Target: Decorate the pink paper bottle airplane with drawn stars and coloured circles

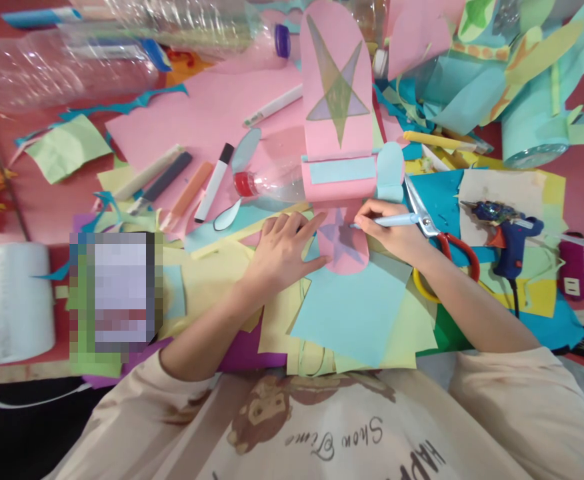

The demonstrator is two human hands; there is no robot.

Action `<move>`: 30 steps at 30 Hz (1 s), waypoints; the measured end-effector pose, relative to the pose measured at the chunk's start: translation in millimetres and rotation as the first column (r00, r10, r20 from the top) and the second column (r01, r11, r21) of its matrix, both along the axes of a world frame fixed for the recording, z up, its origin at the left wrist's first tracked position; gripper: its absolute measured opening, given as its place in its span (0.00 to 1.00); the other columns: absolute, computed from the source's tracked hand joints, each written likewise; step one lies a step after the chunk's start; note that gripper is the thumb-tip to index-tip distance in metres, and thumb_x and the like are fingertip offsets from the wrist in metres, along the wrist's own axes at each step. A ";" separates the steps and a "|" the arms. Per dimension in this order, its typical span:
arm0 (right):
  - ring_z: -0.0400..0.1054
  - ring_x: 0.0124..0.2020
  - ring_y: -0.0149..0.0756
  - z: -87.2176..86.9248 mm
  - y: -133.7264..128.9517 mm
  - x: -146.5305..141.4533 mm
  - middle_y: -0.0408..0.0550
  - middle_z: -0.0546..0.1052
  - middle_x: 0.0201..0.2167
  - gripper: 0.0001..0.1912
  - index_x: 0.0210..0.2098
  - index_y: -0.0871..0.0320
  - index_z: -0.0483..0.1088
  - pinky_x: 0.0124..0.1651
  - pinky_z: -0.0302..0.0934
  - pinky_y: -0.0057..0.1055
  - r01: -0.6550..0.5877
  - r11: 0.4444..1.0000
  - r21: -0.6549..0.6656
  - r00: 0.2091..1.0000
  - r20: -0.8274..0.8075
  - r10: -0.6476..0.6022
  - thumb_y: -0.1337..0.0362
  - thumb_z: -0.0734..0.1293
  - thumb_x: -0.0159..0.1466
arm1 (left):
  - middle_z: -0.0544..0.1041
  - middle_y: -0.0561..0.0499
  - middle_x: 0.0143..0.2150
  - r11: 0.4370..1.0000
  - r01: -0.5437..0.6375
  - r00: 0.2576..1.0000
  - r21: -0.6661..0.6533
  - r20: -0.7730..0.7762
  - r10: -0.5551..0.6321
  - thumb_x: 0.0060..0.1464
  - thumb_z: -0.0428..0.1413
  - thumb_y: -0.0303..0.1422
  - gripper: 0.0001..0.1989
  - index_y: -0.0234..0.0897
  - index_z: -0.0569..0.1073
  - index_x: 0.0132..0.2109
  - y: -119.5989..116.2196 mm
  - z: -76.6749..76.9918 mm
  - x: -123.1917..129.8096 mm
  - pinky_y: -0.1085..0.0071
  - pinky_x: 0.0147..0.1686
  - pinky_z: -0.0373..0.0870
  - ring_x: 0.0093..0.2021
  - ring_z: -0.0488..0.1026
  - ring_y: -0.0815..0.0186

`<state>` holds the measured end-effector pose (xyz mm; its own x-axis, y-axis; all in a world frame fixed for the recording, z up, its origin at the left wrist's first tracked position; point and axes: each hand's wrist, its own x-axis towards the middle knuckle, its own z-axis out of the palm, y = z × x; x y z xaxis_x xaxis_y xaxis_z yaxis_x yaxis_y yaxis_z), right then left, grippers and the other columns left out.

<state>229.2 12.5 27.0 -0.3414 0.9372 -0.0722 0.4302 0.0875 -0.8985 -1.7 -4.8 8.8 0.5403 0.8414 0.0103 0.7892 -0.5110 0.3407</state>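
Observation:
A light blue marker (397, 220) is in my right hand (385, 230), its tip on the rounded pink paper flap (355, 257). That flap bears a bluish star (341, 237). My left hand (289, 247) lies with fingers spread at the flap's left edge. Above, the pink paper wraps a clear bottle (282, 183) with a red cap, lying on its side, and a long pink wing (339, 80) carries a green and purple star. A light blue strip (342, 171) crosses the pink wrap, with a rounded light blue piece (391, 170) at its right.
Scissors (427, 223) with red and yellow handles and a blue glue gun (515, 243) are on the right. Loose markers (215, 183) and plastic bottles (62, 70) lie left and back. Light blue paper (352, 307) is nearest me.

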 end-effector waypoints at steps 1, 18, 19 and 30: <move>0.62 0.27 0.30 -0.2 0.0 0.0 0.43 0.72 0.25 0.15 0.27 0.59 0.66 0.32 0.54 0.27 -0.002 1.000 -0.005 1.000 0.000 0.002 0.55 0.64 0.64 | 0.71 0.44 0.41 1.000 0.001 1.000 0.004 0.004 -0.001 0.53 0.58 0.44 0.32 0.38 0.64 0.63 0.0 -0.3 -0.1 0.57 0.48 0.61 0.44 0.67 0.54; 0.64 0.29 0.31 1.1 0.2 0.5 0.43 0.73 0.28 0.13 0.29 0.58 0.67 0.33 0.55 0.28 0.008 1.000 0.028 1.000 0.018 -0.008 0.56 0.63 0.65 | 0.71 0.44 0.41 0.999 0.009 1.000 0.038 -0.001 -0.009 0.54 0.56 0.45 0.31 0.38 0.64 0.62 0.1 -2.3 -1.1 0.58 0.46 0.60 0.43 0.66 0.54; 0.64 0.30 0.31 1.0 0.3 0.5 0.43 0.73 0.28 0.12 0.29 0.58 0.67 0.34 0.55 0.28 0.011 0.999 0.030 1.000 0.015 -0.012 0.57 0.63 0.65 | 0.71 0.44 0.41 0.999 0.007 1.000 0.036 0.002 -0.007 0.54 0.57 0.45 0.31 0.38 0.64 0.62 0.1 -2.3 -1.0 0.58 0.46 0.61 0.44 0.66 0.54; 0.62 0.28 0.30 2.2 0.7 0.3 0.42 0.71 0.25 0.10 0.27 0.58 0.66 0.32 0.53 0.28 0.008 1.000 0.017 0.999 0.033 -0.009 0.60 0.63 0.63 | 0.70 0.44 0.41 1.000 0.005 1.000 0.010 -0.003 -0.005 0.54 0.56 0.45 0.32 0.39 0.64 0.63 0.0 -1.2 -0.6 0.57 0.47 0.61 0.44 0.66 0.53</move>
